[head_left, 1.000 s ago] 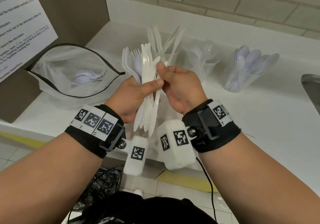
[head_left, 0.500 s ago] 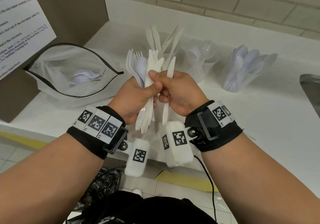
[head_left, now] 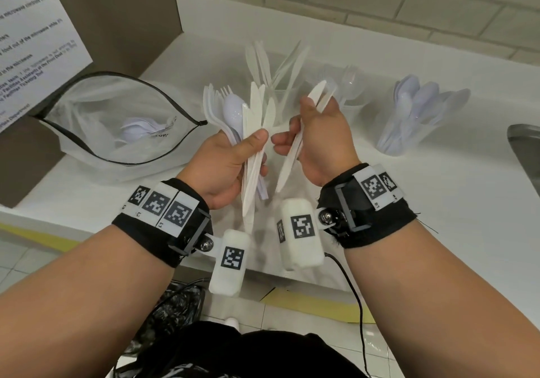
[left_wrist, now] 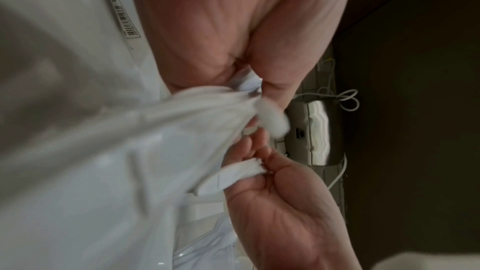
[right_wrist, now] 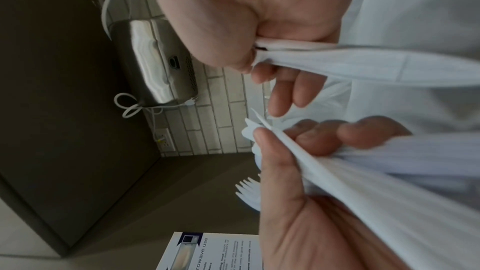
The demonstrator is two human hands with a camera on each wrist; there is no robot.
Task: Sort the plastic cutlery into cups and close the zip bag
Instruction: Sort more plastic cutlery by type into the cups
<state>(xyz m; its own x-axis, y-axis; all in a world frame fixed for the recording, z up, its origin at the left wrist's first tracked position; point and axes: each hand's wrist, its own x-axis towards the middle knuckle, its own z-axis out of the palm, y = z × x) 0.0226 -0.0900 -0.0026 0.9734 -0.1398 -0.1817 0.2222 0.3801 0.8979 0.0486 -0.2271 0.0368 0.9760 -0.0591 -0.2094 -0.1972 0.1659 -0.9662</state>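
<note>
My left hand grips a fanned bundle of white plastic cutlery: forks, a spoon and knives. My right hand, just to its right and apart from it, holds white knives pulled clear of the bundle. The right wrist view shows those knives pinched under my right thumb, with the left hand's bundle below. Behind the hands stand three clear cups: one with knives, one with forks, one with spoons. The zip bag lies open at the left with cutlery inside.
A brown box with a printed notice stands at the left behind the bag. A metal sink edge is at the far right. The white counter's front edge runs just below my wrists. A brick wall backs the counter.
My right hand has drawn knives out of the bundle and moved to the right, away from the left hand. The left hand keeps holding the rest.
</note>
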